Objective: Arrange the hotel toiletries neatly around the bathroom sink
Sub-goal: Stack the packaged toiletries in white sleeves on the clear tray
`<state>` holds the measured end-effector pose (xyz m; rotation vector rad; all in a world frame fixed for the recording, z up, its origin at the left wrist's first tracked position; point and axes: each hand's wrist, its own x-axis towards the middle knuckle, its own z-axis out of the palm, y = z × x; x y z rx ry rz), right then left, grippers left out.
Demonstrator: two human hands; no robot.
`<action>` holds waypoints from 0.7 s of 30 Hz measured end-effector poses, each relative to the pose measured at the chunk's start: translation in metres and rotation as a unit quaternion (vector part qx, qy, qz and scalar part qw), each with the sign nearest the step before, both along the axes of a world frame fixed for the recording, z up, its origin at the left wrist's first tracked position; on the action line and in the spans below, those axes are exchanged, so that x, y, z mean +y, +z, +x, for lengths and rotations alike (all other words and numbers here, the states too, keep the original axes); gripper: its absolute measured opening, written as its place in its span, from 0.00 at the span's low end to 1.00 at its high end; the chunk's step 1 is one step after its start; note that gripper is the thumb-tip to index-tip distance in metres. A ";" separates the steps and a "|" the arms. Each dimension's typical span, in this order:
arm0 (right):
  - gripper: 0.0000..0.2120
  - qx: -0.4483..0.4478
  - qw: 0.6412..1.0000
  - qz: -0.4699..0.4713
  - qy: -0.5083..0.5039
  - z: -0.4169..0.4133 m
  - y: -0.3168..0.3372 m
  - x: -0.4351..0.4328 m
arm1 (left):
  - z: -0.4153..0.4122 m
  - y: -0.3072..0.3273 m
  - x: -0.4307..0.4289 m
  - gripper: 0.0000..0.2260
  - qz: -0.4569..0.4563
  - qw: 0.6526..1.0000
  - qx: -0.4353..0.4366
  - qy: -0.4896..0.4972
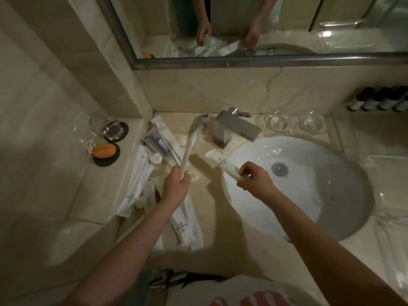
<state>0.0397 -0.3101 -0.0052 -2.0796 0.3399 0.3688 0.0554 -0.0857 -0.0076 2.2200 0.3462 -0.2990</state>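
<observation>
A person sorts hotel toiletries at a beige marble desk (220, 246). The left hand (176, 186) has its grip closed on a long white wrapped razor sachet (191, 142), raised above the loose heap of white sachets (141, 186). The right hand (254, 180) pinches a flat white paper sachet (223, 164) over the rim of the white oval sink (331, 195). A loosened pinch could likely drop it into the basin.

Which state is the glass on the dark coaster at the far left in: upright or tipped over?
Upright. The glass stands on its base on the dark coaster, its rim uppermost, on the ledge left of the sink. Whether it holds liquid, cannot tell.
</observation>
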 end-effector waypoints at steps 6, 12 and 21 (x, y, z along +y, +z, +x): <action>0.15 -0.033 0.998 0.037 -0.037 -0.036 0.025 -0.067 | -0.009 0.029 -0.072 0.05 -0.073 0.993 -0.055 -0.069; 0.19 -0.077 0.993 0.013 -0.087 -0.067 0.041 -0.141 | -0.004 0.053 -0.169 0.11 -0.140 0.977 -0.059 -0.150; 0.15 -0.105 0.980 -0.099 -0.139 -0.111 0.056 -0.256 | 0.007 0.058 -0.304 0.13 -0.184 0.946 -0.001 -0.268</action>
